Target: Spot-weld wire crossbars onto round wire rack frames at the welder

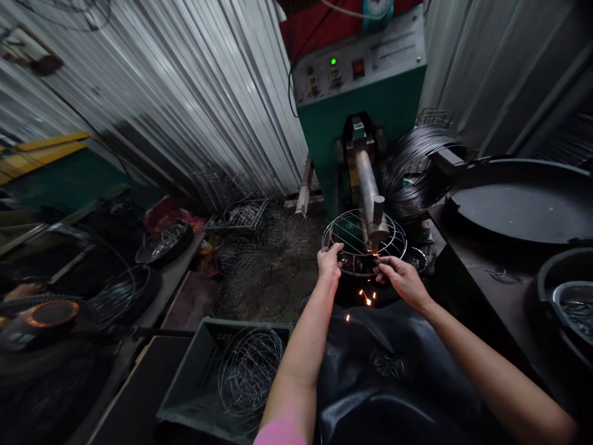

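Observation:
A round wire rack [345, 224] sits under the upper electrode [377, 225] of a spot welder [359, 133]. My left hand [330, 261] is closed on the near left part of its rim. With fingers pinched just right of the electrode tip, my right hand [401, 277] grips something small and dark that I cannot make out. Orange sparks [367, 298] fly at the tip and drop between my hands. Loose bent wire pieces [388, 363] lie on the black apron [370, 395] over my lap.
A green crate [185, 377] with wire rings stands at lower left. A wire coil [419, 164] hangs right of the welder. On the right bench are a large dark pan [528, 201] and a bowl of small parts [579, 309]. Wire racks [250, 253] cover the floor.

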Available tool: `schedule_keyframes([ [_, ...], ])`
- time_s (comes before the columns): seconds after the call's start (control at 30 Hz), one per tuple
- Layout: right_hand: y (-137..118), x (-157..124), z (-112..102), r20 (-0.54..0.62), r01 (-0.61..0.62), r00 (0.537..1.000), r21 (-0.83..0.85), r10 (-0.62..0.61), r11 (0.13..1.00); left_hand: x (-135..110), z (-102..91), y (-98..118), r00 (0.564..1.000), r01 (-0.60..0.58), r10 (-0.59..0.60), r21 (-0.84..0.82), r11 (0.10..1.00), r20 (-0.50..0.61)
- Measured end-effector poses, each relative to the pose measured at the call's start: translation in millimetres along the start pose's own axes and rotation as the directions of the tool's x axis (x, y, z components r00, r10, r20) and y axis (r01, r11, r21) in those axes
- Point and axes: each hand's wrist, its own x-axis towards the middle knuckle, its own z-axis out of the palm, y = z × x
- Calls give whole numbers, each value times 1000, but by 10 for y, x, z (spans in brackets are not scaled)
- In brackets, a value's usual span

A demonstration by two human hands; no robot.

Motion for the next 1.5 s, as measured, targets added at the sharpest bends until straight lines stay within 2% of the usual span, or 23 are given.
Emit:
schedule_keyframes([
  [0.1,-18,-70,-55,-37,62,997,-128,-67,990,10,1,-9,1000,-10,10,14,1000,0],
  [0.2,88,-311,-208,-104,122,981,-331,-164,936,10,8,-9,1000,-17,17,27,999,-5],
  [0.27,250,-550,-324,-7,110,992,-461,-128,881,-1,-3,-8,1000,-13,13,49,999,5],
  [0.33,432,-788,-403,190,118,982,-586,-6,802,-9,-38,-1,999,-4,2,75,997,35],
  [0.43,623,-1012,-392,410,202,895,-721,173,662,30,-119,40,995,45,-55,111,993,81],
  [0.57,684,-1023,-143,526,328,775,-808,350,489,193,-193,189,978,140,-165,187,972,125],
  [0.67,717,-1034,120,564,400,705,-817,430,415,319,-177,336,968,144,-186,236,961,166],
  [0.8,857,-1197,330,581,433,690,-810,433,397,393,-120,408,951,115,-180,252,961,253],
  [0.93,946,-1294,191,598,436,659,-798,456,416,339,-183,288,974,54,-96,201,978,206],
  [1.0,929,-1253,60,622,433,637,-777,455,456,291,-261,215,981,39,-66,151,988,181],
  [1.1,851,-1121,-23,646,433,639,-750,416,500,229,-367,150,980,32,-53,110,993,192],
  [1.27,714,-935,165,708,477,614,-684,347,551,172,-433,150,982,30,-53,127,991,182],
  [1.33,676,-903,163,706,469,631,-678,322,566,157,-448,154,983,32,-56,135,990,176],
  [1.4,653,-918,47,658,442,678,-721,328,534,147,-466,148,983,27,-51,136,990,174],
  [1.47,659,-1002,-137,574,380,713,-799,404,466,141,-481,135,985,22,-45,139,990,166],
  [1.5,675,-1070,-225,529,338,713,-834,461,436,139,-485,128,986,19,-41,140,990,160],
])
